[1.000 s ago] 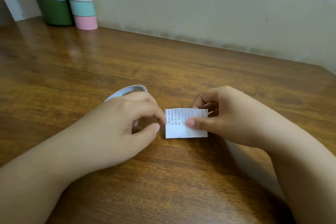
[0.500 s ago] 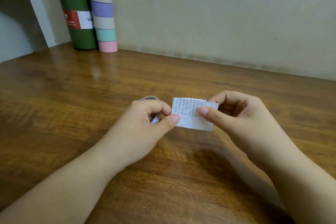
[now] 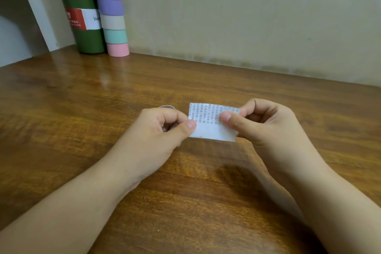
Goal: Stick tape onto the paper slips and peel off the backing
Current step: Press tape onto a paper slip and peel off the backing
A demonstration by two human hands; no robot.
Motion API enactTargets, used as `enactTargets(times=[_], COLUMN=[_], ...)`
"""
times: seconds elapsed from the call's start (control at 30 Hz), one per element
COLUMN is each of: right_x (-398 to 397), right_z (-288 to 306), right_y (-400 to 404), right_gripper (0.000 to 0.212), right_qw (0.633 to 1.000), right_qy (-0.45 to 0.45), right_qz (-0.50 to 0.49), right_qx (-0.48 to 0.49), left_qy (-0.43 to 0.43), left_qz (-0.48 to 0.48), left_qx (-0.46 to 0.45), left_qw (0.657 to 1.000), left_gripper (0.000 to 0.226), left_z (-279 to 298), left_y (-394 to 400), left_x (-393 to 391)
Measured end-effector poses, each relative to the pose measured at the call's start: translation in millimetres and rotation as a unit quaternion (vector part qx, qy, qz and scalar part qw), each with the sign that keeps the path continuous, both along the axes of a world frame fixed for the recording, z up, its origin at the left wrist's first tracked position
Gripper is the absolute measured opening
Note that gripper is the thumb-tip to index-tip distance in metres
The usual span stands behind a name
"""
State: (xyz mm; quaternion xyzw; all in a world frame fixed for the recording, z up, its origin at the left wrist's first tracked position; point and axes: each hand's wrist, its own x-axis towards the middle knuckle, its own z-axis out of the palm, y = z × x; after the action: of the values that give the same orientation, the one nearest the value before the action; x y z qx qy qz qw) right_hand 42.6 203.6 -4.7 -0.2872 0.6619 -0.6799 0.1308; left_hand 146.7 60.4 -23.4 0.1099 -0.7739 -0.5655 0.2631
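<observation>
We are pinching the paper slip (image 3: 210, 125) from both sides: left hand (image 3: 156, 136) fingers (image 3: 188, 125) are curling onto its 9 o'clock edge, right hand (image 3: 266, 123) fingers (image 3: 226, 117) onto its 3 o'clock edge. We are holding the slip just above the surface (image 3: 185, 202). A tape roll (image 3: 168, 107) is showing partly behind the left hand. At 11 o'clock, a green bottle (image 3: 82, 18) and stacked pastel rolls (image 3: 113, 12) are standing.

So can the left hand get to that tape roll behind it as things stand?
Probably not yet: the left hand pinches the paper slip, so it must let go first. The tape roll lies just behind its knuckles, nothing between.
</observation>
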Motion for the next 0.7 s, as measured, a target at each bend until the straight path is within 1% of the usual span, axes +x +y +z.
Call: enactTargets(times=[0.33, 0.5, 0.6, 0.7], right_x=[-1.0, -0.4, 0.2, 0.4], right_z=[0.2, 1.5, 1.6, 1.5], right_y=[1.1, 1.4, 1.2, 1.1], right_gripper=[0.023, 0.023, 0.025, 0.026], right_qw=[0.999, 0.999, 0.999, 0.999], right_qy=[0.024, 0.025, 0.024, 0.029], right_qz=[-0.012, -0.007, -0.01, -0.014], right_qx=[0.021, 0.026, 0.03, 0.037], left_qy=[-0.005, 0.0, -0.005, -0.006], left_qz=[0.003, -0.003, -0.004, -0.007], left_qx=[-0.005, 0.013, 0.008, 0.013], left_qw=[1.0, 1.0, 1.0, 1.0], left_gripper=[0.027, 0.027, 0.03, 0.029], left_z=[0.4, -0.1, -1.5, -1.2], left_y=[0.0, -0.8, -2.7, -2.3], left_x=[-0.6, -1.3, -2.0, -1.9])
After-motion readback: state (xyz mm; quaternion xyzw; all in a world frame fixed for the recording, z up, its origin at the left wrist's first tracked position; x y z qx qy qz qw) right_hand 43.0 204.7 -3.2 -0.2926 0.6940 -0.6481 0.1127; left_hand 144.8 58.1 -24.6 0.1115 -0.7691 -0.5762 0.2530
